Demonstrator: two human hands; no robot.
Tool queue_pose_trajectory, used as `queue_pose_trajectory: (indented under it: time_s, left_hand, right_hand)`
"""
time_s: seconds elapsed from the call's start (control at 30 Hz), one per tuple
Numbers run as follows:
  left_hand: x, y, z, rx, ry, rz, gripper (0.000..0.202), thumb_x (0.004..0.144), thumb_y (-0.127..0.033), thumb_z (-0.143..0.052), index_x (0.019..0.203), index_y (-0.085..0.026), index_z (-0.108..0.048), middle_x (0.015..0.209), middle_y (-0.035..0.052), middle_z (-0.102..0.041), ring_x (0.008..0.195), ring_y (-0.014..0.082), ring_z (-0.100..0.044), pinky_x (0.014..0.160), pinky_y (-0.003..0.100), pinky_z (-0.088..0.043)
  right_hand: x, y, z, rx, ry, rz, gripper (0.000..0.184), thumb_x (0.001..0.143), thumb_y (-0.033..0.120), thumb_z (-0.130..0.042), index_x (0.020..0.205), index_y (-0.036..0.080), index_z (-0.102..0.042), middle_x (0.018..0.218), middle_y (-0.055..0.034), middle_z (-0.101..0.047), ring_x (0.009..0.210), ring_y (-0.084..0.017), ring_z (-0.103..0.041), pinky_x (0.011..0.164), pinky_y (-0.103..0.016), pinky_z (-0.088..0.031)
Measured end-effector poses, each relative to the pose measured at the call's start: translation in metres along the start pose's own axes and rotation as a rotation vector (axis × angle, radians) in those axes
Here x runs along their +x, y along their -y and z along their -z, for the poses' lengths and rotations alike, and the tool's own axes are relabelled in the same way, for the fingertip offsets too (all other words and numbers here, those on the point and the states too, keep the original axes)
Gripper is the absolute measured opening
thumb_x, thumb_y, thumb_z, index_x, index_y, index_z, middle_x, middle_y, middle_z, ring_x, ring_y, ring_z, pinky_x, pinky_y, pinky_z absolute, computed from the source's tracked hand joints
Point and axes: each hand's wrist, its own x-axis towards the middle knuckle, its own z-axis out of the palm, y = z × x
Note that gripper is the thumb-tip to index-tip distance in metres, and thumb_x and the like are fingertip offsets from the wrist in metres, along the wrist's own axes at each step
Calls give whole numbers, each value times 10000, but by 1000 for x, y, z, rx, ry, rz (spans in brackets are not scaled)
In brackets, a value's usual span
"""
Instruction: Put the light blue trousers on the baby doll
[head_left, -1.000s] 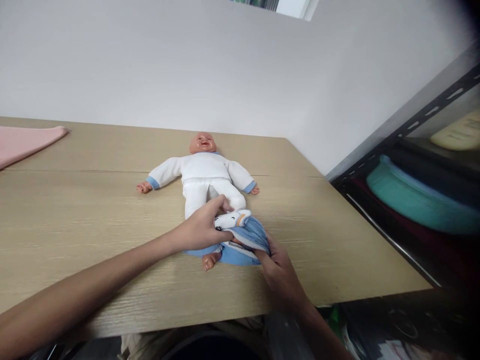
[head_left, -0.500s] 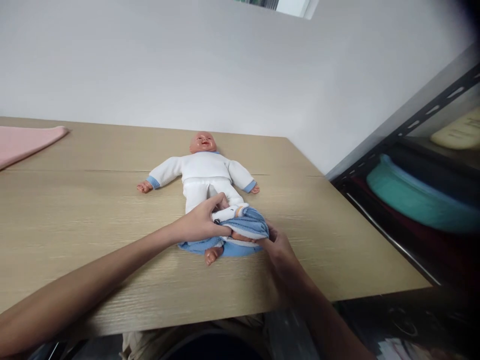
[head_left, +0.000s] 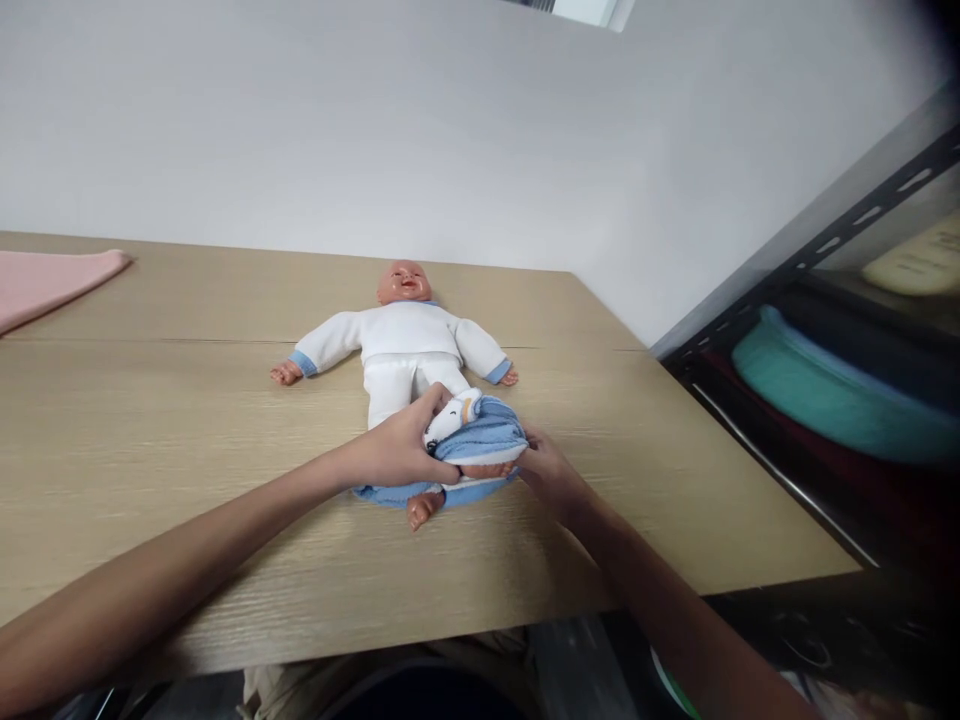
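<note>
Baby doll point(head_left: 405, 338) lies head-away, feet toward me; my left hand point(head_left: 401, 452), right hand point(head_left: 546, 468) both clamp blue garment point(head_left: 484, 436) at its feet.

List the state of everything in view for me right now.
baby doll: lying face up on the table, dressed in white, one foot bare.
blue garment: bunched over the doll's lower legs, gripped on both sides.
left hand: closed on the blue garment.
right hand: closed on the blue garment.
pink cloth: lying flat at the table's far left.
</note>
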Motion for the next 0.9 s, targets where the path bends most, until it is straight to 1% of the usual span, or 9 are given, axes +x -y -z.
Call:
queue_pose_trajectory:
  time_s: [0.1,0.13,0.23,0.33,0.4,0.5,0.6,0.77,0.9]
  left_hand:
    - [0,2,0,22,1,35,585,725,-312,-890,1146,-266,-487,1059,-14,-548,939,226,-629,767,333,-526]
    - [0,2,0,25,1,40,594,726,-308,-893,1157,-265,-486,1077,-7,-554,954,231,-638,767,331,-529]
    - [-1,3,2,14,20,35,613,757,-352,-903,1194,-266,-483,1086,4,-583,988,252,-663,772,331,-532]
    - [-2,0,5,-26,46,32,620,802,-401,-903,1272,-260,-524,1129,35,-668,1060,289,-705,835,352,-552]
    - [-3,-5,8,-48,49,46,629,813,-387,-902,1323,-255,-559,1204,68,-715,1149,326,-724,901,371,-566]
    - [-3,-12,11,-64,49,72,588,814,-324,-871,1329,-247,-597,1271,79,-736,1232,344,-720,962,380,-562]
    - [-1,-13,10,-24,16,130,566,792,-326,-861,1286,-228,-604,1307,87,-715,1248,357,-699,931,385,-549]
    - [0,-6,-5,92,-18,171,527,765,-381,-873,1145,-241,-535,1090,32,-671,1004,298,-682,745,361,-474]
    - [-2,-3,-17,146,-63,134,509,785,-387,-856,1135,-250,-513,981,-8,-646,885,264,-658,725,370,-459]
  right_hand:
    - [4,1,3,53,145,-82,407,873,445,-833,1183,190,-900,1266,-98,-888,1218,-351,-813,1133,-488,-612]
    - [5,2,3,54,154,-75,417,888,424,-819,1225,189,-889,1292,-94,-882,1246,-349,-803,1144,-483,-602]
    - [7,7,4,-13,112,42,426,861,362,-828,1259,213,-863,1265,-66,-878,1200,-334,-798,1108,-463,-608]
    - [8,11,1,-121,11,239,362,805,309,-844,1158,228,-839,1104,-33,-848,1025,-296,-769,967,-409,-621]
    - [10,11,-3,-141,-36,286,269,812,302,-806,1071,234,-828,1043,-23,-826,976,-285,-746,930,-394,-614]
    - [15,6,-6,-76,-47,207,264,819,336,-759,1049,243,-847,1065,-25,-853,1030,-306,-765,1003,-425,-615]
    - [19,-1,-4,13,-13,97,288,804,389,-772,1036,241,-860,1056,-27,-866,1058,-323,-779,1054,-459,-616]
    - [19,-6,-1,70,-27,-22,225,811,450,-809,890,240,-817,915,-24,-825,906,-302,-751,929,-433,-628]
    - [16,-4,-2,119,-39,-44,177,790,422,-792,798,249,-753,795,3,-754,779,-261,-689,804,-381,-585]
